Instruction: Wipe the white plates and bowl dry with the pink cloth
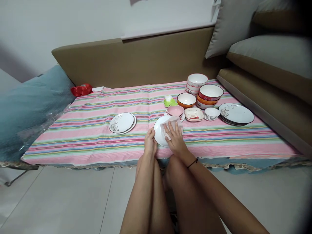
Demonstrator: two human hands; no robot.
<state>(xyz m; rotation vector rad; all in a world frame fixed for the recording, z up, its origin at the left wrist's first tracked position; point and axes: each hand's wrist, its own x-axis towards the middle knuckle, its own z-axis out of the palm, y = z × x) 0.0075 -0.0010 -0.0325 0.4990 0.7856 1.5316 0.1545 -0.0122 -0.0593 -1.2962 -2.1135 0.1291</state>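
Head cam: left hand [150, 141] pinches the white plate [159, 131] by its rim, over the striped sheet [97, 146], near the pink bowl [175, 111]. Right hand [175, 139] has fingers spread on a pale cloth [179, 123] against it. Looks mid-wipe; next stroke probably needs a steady rim pinch.

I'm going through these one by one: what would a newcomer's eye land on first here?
First, the white plate at the near middle, its left edge in the left hand, the right hand spread over a pale wipe on it. Next, the stacked bowls behind it to the right, then the red bundle at the striped cloth's far left.
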